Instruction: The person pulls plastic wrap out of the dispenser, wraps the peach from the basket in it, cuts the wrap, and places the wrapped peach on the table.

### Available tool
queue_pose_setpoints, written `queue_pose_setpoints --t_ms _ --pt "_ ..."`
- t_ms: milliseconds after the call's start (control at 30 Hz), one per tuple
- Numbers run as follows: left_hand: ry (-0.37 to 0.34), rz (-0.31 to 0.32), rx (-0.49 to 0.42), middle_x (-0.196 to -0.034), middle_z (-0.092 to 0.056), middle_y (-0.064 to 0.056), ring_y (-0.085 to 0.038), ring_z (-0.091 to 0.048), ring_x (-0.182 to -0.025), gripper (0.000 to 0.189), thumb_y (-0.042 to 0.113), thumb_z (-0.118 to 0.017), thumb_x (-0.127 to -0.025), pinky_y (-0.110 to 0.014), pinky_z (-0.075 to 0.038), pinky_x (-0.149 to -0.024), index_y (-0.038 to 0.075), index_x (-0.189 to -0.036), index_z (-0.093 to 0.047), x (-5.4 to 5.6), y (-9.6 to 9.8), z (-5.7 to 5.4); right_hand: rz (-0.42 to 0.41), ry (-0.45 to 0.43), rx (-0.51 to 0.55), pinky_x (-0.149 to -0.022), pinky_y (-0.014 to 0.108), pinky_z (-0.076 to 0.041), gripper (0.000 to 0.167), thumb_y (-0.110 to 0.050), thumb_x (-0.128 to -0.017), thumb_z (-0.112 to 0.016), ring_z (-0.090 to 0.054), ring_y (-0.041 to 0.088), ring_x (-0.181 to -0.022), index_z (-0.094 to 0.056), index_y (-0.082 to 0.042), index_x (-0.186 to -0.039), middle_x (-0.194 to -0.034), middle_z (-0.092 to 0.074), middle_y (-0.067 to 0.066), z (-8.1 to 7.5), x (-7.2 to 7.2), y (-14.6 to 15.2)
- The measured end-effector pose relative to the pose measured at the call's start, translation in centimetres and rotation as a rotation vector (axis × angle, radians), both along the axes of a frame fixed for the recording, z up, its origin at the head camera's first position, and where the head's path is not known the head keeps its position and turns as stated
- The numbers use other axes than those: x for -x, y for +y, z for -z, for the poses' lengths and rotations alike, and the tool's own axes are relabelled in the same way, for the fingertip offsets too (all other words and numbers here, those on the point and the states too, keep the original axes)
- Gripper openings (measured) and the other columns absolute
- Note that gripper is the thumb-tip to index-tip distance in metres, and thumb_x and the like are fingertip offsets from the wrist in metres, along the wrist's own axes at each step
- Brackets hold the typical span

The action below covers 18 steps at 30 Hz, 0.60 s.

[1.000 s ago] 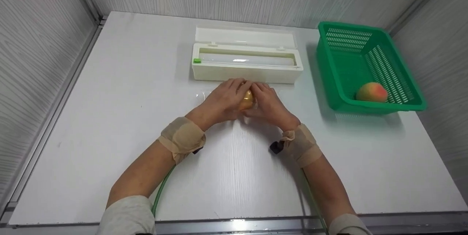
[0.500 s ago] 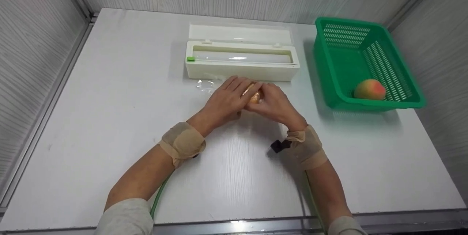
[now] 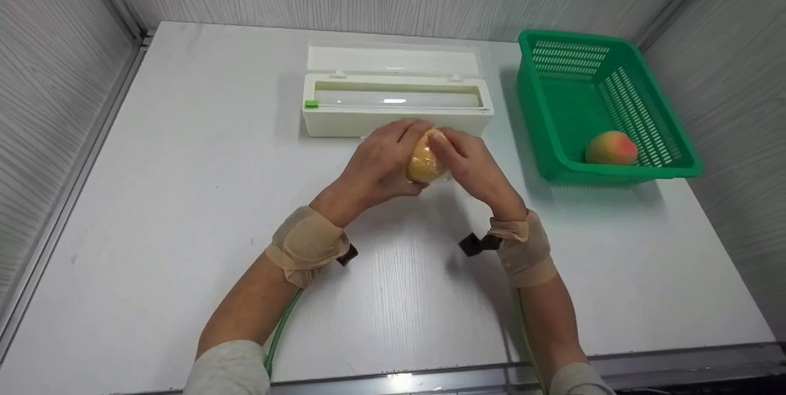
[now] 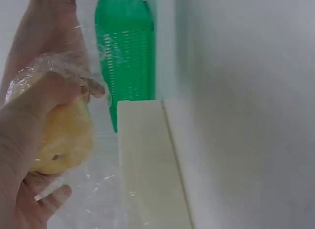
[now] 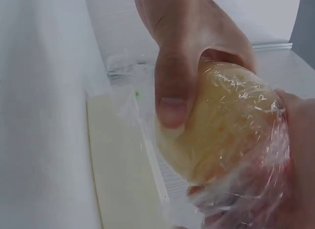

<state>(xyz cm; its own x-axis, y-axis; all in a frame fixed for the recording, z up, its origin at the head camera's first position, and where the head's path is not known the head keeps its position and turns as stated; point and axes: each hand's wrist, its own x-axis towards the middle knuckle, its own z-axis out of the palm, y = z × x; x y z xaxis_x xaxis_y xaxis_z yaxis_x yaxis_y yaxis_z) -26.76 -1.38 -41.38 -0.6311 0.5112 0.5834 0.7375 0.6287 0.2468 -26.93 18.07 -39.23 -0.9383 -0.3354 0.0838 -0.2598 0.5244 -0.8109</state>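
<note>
Wrapped fruit (image 3: 422, 164) shows more between the hands than half a second back; right thumb now crosses its upper side, and loose film left of the hands, by the film box (image 3: 344, 125), is mostly out of sight. Fruit sits in both hands just in front of the film box, right of its middle.

Left hand (image 3: 381, 161): thumb pressing the near side, fingers curled round the far side; lower fingertips stand apart in the left wrist view. Right hand (image 3: 476, 168): thumb bent over the fruit, gripping it and the film; most other fingers hidden, can't tell if spread or together. Clear film (image 5: 236, 199) clings to the fruit, bunched and crumpled at the right-hand end.

Film box has its lid (image 3: 393, 60) tipped back behind it, roll (image 3: 393, 99) inside, green slider (image 3: 311, 104) at its left end. Right of the film box, green basket (image 3: 589, 175) with a red-blushed fruit (image 3: 612, 149) inside, near the front wall. Tape wraps (image 3: 307, 238) on both wrists, nearer the person than the film box.
</note>
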Motion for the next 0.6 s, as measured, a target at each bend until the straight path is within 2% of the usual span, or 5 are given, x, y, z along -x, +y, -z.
queue_pose_setpoints --t_ms 100,233,400,467,600 --pt "0.018 -0.079 -0.013 -0.129 -0.055 -0.013 -0.026 -0.058 -0.118 0.080 0.027 -0.087 -0.068 -0.037 -0.053 -0.100 0.003 -0.134 -0.049 0.1 0.3 -0.5 0.051 0.032 0.025 -0.080 0.032 -0.051 0.053 -0.054 -0.100 -0.045 -0.060 0.019 -0.094 -0.060 -0.015 -0.133 -0.109 -0.067 0.007 -0.6 -0.5 -0.2" --pt "0.088 -0.141 -0.037 -0.128 -0.051 -0.014 -0.026 -0.053 -0.118 0.077 0.023 -0.088 -0.067 -0.034 -0.052 -0.101 0.003 -0.131 -0.049 0.3 0.7 -0.5 0.103 0.027 0.027 -0.075 0.036 -0.050 0.064 -0.064 -0.095 -0.047 -0.062 0.022 -0.095 -0.048 -0.019 -0.140 -0.113 -0.067 0.013 -1.0 -1.0 -0.6" --pt "0.086 -0.042 -0.127 -0.133 -0.050 -0.017 -0.029 -0.052 -0.124 0.077 0.013 -0.084 -0.068 -0.033 -0.046 -0.109 0.000 -0.132 -0.045 0.5 1.2 -0.3 0.144 -0.049 0.154 -0.066 0.040 -0.056 0.066 -0.070 -0.091 -0.047 -0.065 0.021 -0.078 -0.045 -0.016 -0.129 -0.106 -0.070 0.012 -1.0 -0.9 -0.5" --pt "0.026 0.009 -0.193 -0.134 -0.051 -0.017 -0.028 -0.053 -0.125 0.077 0.013 -0.084 -0.069 -0.033 -0.045 -0.109 -0.001 -0.133 -0.044 0.7 1.2 -0.2 0.130 -0.061 0.257 -0.053 0.036 -0.053 0.054 -0.059 -0.095 -0.052 -0.056 0.020 -0.059 -0.046 -0.014 -0.123 -0.086 -0.067 0.011 -1.0 -0.8 -0.3" --pt "-0.132 0.120 -0.387 -0.130 -0.053 -0.014 -0.023 -0.054 -0.120 0.079 0.015 -0.086 -0.068 -0.031 -0.045 -0.106 0.000 -0.133 -0.044 1.4 0.9 0.4 0.069 -0.119 0.559 -0.043 0.026 -0.040 0.029 -0.033 -0.099 -0.059 -0.042 0.013 -0.044 -0.048 -0.012 -0.115 -0.066 -0.058 0.005 -0.8 -0.4 -0.2"
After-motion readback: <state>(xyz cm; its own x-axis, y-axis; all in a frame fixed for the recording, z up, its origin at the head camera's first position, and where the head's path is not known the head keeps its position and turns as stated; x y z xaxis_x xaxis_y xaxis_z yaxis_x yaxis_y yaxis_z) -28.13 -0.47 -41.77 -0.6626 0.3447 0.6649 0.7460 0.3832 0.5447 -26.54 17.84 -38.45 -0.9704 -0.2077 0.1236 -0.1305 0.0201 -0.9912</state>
